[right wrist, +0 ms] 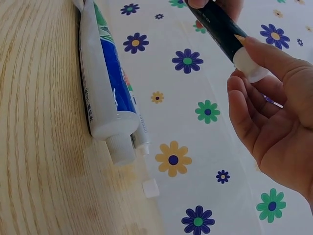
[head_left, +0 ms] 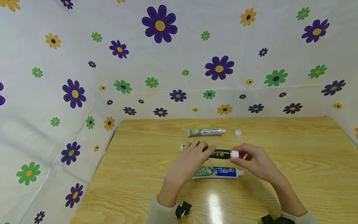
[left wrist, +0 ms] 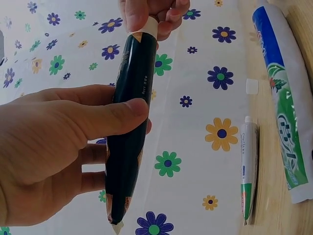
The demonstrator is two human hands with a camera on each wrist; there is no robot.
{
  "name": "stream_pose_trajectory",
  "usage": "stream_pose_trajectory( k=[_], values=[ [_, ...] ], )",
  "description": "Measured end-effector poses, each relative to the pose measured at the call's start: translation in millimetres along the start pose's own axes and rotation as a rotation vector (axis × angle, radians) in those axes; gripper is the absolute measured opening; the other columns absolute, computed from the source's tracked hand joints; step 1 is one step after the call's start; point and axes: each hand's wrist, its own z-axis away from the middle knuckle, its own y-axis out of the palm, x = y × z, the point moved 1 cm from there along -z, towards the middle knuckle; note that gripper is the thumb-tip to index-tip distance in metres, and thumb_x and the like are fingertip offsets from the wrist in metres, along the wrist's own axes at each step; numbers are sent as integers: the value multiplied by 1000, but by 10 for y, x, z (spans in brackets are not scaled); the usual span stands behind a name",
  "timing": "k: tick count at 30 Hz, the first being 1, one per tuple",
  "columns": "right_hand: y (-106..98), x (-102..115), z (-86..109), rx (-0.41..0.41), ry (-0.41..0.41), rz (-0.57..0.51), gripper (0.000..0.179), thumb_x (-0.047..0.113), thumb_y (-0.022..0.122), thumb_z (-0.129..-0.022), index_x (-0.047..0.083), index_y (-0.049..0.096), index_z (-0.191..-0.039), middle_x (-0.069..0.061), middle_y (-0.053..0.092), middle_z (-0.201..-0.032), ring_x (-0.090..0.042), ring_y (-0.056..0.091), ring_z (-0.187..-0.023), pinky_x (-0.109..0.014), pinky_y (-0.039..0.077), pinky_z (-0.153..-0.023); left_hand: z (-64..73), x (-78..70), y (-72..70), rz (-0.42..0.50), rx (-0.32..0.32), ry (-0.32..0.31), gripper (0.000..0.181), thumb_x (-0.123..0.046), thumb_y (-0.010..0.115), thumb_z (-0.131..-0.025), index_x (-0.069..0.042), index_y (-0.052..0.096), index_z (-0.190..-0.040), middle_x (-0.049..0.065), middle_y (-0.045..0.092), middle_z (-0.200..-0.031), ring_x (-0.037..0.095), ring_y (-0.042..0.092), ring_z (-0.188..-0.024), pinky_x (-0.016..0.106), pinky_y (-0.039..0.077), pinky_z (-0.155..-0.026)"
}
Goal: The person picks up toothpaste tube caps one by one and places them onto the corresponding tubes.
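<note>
A black toothpaste tube [head_left: 219, 154] with gold lettering is held level above the table. My left hand [head_left: 193, 160] grips it around the body, thumb across its front in the left wrist view. At the tube's right end sits a white cap [head_left: 235, 154], pinched between the thumb and fingers of my right hand [head_left: 253, 160]. Just nearer to me, a blue and green toothpaste tube [head_left: 223, 172] lies on the table, partly behind my left hand. Farther back lies a smaller green and white toothpaste tube [head_left: 207, 132].
A loose white cap [head_left: 238, 133] stands on the wooden table [head_left: 302, 161], right of the small tube. A flowered cloth [head_left: 179, 59] hangs behind the table and down its left side.
</note>
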Motion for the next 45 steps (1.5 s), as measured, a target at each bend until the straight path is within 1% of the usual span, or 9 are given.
stream_pose_trajectory(
  k=[6, 11, 13, 17, 22, 26, 29, 37, 45],
  values=[
    [-42, -57, -12, 70, 31, -141, 11, 11, 65, -97, 5, 71, -104, -4, 61, -81, -19, 57, -62, -30, 53, -53, -11, -38, -23, -45, 22, 11, 40, -19, 62, -99, -25, 55, -138, -2, 60, -118, 18, 53, -107, 35, 49, -97],
    [-70, -75, -21, 112, 113, -231, 18, 15, 60, -101, -1, 69, -101, -6, 55, -71, -20, 54, -55, -34, 54, -52, -25, -80, -31, -95, 24, 17, 42, -17, 62, -99, -25, 54, -139, -1, 59, -120, 19, 53, -110, 35, 49, -98],
    [-61, -65, -29, 100, 156, -254, 23, 18, 58, -102, -4, 67, -102, -6, 54, -70, -18, 54, -56, -34, 54, -52, -26, -78, -14, -90, 10, 12, 40, -17, 62, -99, -25, 54, -138, -1, 59, -120, 19, 54, -110, 36, 50, -96],
    [-4, -19, -46, 21, 193, -284, 28, 19, 59, -102, -3, 59, -119, -8, 57, -73, -18, 53, -56, -33, 53, -52, -25, -48, 32, -46, -31, -16, 36, -22, 62, -100, -25, 57, -135, -1, 62, -118, 19, 56, -109, 36, 52, -94],
    [32, 54, -43, -58, 110, -236, 25, 13, 63, -99, 2, 54, -120, -9, 61, -81, -17, 56, -59, -32, 55, -52, -17, -4, 38, 30, -70, -38, 36, -25, 67, -97, -23, 60, -132, 0, 63, -116, 21, 58, -109, 38, 53, -94],
    [11, 71, -28, -42, 20, -227, 28, -1, 65, -93, -1, 56, -120, -8, 62, -87, -15, 61, -67, -31, 56, -54, -5, 28, 21, 51, -91, -33, 37, -24, 68, -95, -22, 60, -131, 0, 63, -114, 21, 58, -107, 38, 54, -91],
    [-10, 67, -19, -28, -10, -237, 33, -7, 65, -91, -1, 56, -122, -4, 63, -89, -13, 63, -70, -31, 57, -55, -3, 45, 14, 46, -102, -21, 35, -25, 67, -96, -22, 60, -130, 0, 63, -114, 21, 58, -106, 38, 54, -89],
    [-29, 60, -4, -20, -25, -223, 32, -3, 68, -91, -2, 58, -121, -14, 66, -89, -15, 66, -69, -33, 59, -57, -4, 55, -7, 35, -121, 7, 35, -25, 67, -96, -22, 61, -131, -1, 64, -112, 20, 58, -105, 37, 54, -90],
    [-18, 79, 6, 11, 16, -210, 24, 3, 67, -93, -3, 61, -116, -11, 67, -85, -19, 65, -66, -30, 57, -56, 3, 65, -27, 42, -136, 3, 37, -25, 74, -91, -22, 65, -127, -1, 65, -111, 19, 59, -105, 35, 53, -90]
  ],
)
